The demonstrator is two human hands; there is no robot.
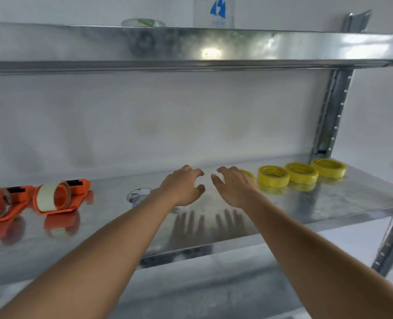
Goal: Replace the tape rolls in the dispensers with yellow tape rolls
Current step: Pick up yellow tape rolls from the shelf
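Here, a shiny galvanised metal shelf [329, 203] runs across the view, with a second metal shelf [191, 47] close overhead and a perforated steel upright [331, 116] at the back right corner. The widest bare stretch of shelf lies in the middle, between the dispensers at the left and the rolls at the right. Both bare forearms reach into that gap. The left hand [183, 187] and right hand [233, 187] hover just above the surface, near each other, fingers spread and loosely bent, holding nothing.

At the far left sit 2 orange plastic tape dispensers: the leftmost one [0, 203] carries a brownish roll, and the one beside it [62, 195] carries a pale cream roll. A small clear tape roll [138, 194] lies just left of the left wrist. To the right, 3 yellow tape rolls [300, 172] lie flat in a row toward the shelf's right edge, and a 4th yellow roll [247, 173] shows partly behind the right hand.
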